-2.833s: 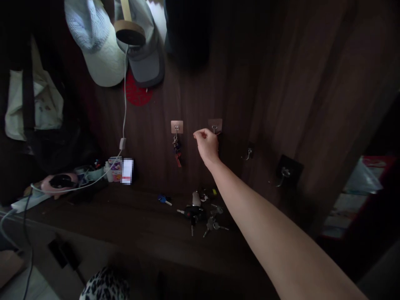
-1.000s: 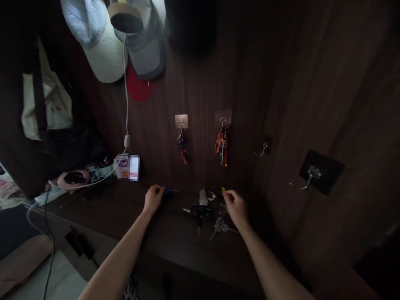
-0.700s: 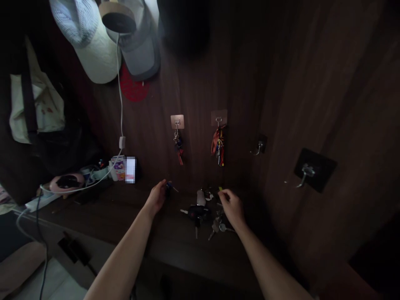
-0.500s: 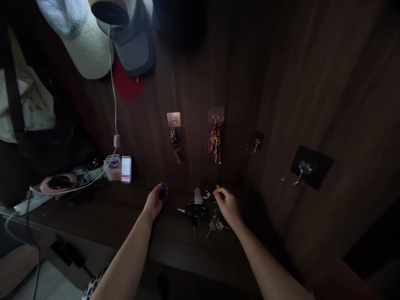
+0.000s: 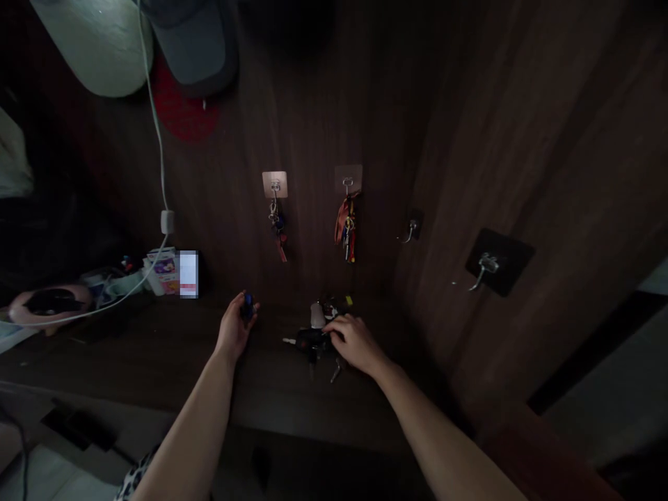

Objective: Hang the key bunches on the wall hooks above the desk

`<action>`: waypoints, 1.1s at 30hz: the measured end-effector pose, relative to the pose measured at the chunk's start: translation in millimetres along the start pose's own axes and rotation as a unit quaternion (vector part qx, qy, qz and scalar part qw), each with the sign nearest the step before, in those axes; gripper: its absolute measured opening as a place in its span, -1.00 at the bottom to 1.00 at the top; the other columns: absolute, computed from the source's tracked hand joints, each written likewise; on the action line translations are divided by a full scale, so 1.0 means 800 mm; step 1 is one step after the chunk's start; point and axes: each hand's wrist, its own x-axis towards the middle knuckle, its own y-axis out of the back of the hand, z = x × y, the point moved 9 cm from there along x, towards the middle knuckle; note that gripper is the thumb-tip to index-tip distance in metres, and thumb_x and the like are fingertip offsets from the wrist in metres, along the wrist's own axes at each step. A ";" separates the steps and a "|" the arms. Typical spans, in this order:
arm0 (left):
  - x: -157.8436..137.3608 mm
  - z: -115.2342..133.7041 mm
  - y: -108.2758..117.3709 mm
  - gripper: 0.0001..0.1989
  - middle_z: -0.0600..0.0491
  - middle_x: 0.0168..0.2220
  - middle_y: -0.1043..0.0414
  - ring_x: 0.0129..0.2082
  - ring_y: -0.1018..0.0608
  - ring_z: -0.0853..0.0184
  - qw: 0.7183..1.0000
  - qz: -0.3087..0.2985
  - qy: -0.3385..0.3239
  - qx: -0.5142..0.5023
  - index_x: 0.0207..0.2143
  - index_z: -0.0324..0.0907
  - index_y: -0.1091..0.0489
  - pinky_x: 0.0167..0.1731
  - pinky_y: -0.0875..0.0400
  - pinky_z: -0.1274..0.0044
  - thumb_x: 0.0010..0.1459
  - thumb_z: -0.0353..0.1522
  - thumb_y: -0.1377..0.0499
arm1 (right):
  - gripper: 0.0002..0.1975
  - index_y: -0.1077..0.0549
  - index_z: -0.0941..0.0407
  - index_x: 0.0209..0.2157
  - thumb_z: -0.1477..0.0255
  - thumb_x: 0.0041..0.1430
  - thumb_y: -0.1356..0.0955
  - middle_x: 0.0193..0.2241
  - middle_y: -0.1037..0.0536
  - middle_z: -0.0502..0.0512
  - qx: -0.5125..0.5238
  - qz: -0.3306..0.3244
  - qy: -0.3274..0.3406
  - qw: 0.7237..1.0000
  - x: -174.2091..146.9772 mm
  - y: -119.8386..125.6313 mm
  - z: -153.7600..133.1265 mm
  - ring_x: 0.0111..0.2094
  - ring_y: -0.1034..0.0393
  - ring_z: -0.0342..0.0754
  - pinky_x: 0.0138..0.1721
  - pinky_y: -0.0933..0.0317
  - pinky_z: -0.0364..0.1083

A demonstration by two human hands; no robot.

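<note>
My left hand [image 5: 234, 327] is closed around a small blue object [image 5: 249, 305], partly hidden by the fingers. My right hand [image 5: 358, 344] reaches over a pile of keys on the dark wooden shelf, its thumb and fingers pinched at the pile's right side. Whatever those fingertips grip is too dark to make out. In the pile I see a black key fob [image 5: 309, 339], a light grey fob [image 5: 317, 316] and a loose-lying metal key [image 5: 335, 371]. A small yellow tag [image 5: 348, 300] lies just behind my right hand.
Two key bunches hang from wall hooks: one bunch [image 5: 279, 226], another with an orange strap [image 5: 344, 226]. Two more hooks, a small hook [image 5: 412, 229] and a large hook [image 5: 488, 264], hold nothing. Small boxes [image 5: 164, 271], a white cable [image 5: 159, 139] and caps [image 5: 195, 56] are at left.
My right hand has moved from beside the yellow tag toward me and left, over the keys. My left hand still holds the blue object. The whole view has shifted.
</note>
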 end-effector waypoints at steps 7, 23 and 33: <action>-0.003 -0.004 -0.011 -0.75 0.09 -0.25 -0.46 -0.43 -0.54 0.48 0.999 -0.034 -0.004 0.041 -0.18 -0.10 -0.40 -0.50 -0.35 0.66 0.06 -0.44 -0.09 | -0.75 -0.48 0.04 -0.25 0.42 0.13 -0.20 -0.35 -0.57 0.01 0.197 0.025 0.002 0.980 0.005 0.002 -0.024 -0.22 -0.42 -0.07 -0.10 -0.19 -0.05; -0.002 -0.002 -0.015 -0.70 0.08 -0.27 -0.49 -0.36 -0.55 0.43 0.993 -0.050 -0.084 0.066 -0.19 -0.11 -0.38 -0.31 -0.41 0.57 -0.03 -0.40 -0.25 | -0.80 -0.33 0.10 -0.44 0.39 -0.21 -0.21 -0.45 -0.49 0.12 0.277 0.454 -0.288 0.796 -0.044 0.070 0.170 -0.35 -0.41 0.00 -0.30 -0.26 -0.03; -0.001 0.052 -0.072 -0.60 -0.01 -0.14 -0.48 -0.13 -0.49 0.30 0.945 -0.069 -0.235 0.218 -0.13 -0.20 -0.42 -0.10 -0.36 0.46 -0.05 -0.26 -0.24 | -0.81 -0.36 0.10 -0.47 0.31 -0.19 -0.25 -0.50 -0.47 0.08 0.274 0.431 -0.256 0.821 -0.032 0.058 0.166 -0.41 -0.36 -0.01 -0.35 -0.21 -0.05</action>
